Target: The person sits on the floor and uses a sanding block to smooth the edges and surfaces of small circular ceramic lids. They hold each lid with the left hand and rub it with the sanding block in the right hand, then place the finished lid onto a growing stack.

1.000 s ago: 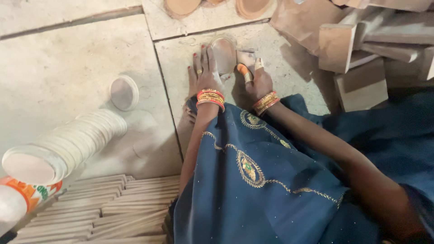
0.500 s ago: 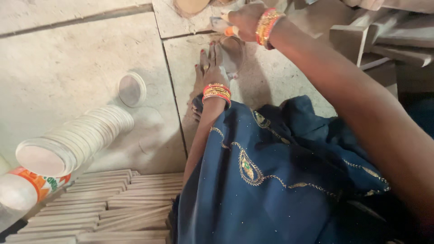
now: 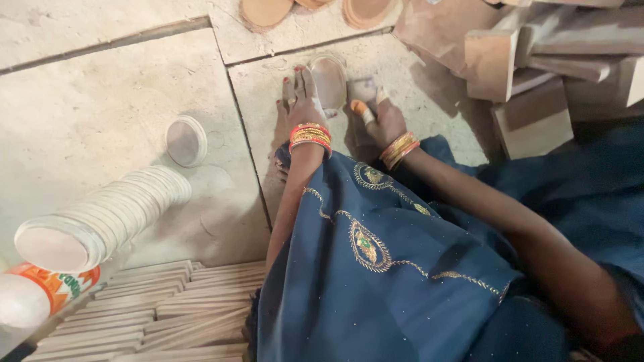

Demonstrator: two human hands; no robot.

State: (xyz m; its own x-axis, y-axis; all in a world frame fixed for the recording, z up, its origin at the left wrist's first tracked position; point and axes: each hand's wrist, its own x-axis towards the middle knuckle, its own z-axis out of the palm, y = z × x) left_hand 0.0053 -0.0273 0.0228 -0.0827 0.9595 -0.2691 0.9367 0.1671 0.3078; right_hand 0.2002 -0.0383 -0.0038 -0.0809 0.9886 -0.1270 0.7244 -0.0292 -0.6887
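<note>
**2 hands at a clay disc on the stone floor**

The left hand (image 3: 303,107) lies flat on the stone floor (image 3: 100,100), fingers stretched out and spread, holding nothing; its fingertips sit against the left edge of a small clay disc (image 3: 330,79). The right hand (image 3: 380,119) rests just to the right of that disc, fingers curled loosely with the thumb up; whether it grips anything cannot be told. Both wrists carry orange and gold bangles (image 3: 310,136). Blue embroidered cloth (image 3: 376,268) covers the person's lap below the hands.

To the left, a single pale round lid (image 3: 186,140) lies on the floor, near a long tilted stack of similar white discs (image 3: 100,218). Flat wooden strips (image 3: 168,308) lie bottom left. Brown round clay pieces (image 3: 267,11) sit at the top edge, and wooden blocks (image 3: 530,74) are piled top right.
</note>
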